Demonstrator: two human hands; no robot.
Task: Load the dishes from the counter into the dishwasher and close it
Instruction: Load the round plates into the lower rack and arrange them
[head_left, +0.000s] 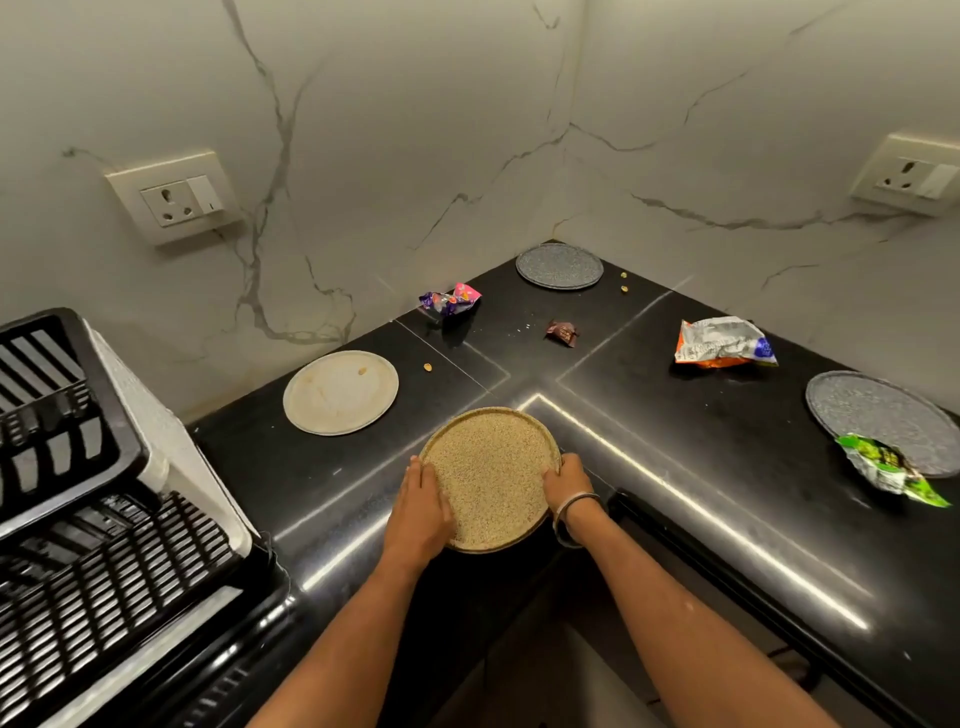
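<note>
A round speckled tan plate (491, 475) sits at the inner corner of the black counter (649, 415), its near part sticking out past the edge. My left hand (421, 512) holds its left rim and my right hand (566, 480) holds its right rim. A cream plate (340, 392) with a crumb lies further left. One grey plate (559, 266) lies in the far corner, another grey plate (878, 415) at the right. A black slatted dish rack (78, 493) stands at the left.
Snack wrappers lie about: a purple-pink one (451, 299), a small brown one (562, 331), a silver-orange bag (722, 343) and a green one (888, 467) overlapping the right grey plate. Small nuts (624, 281) are scattered. Sockets are on both marble walls.
</note>
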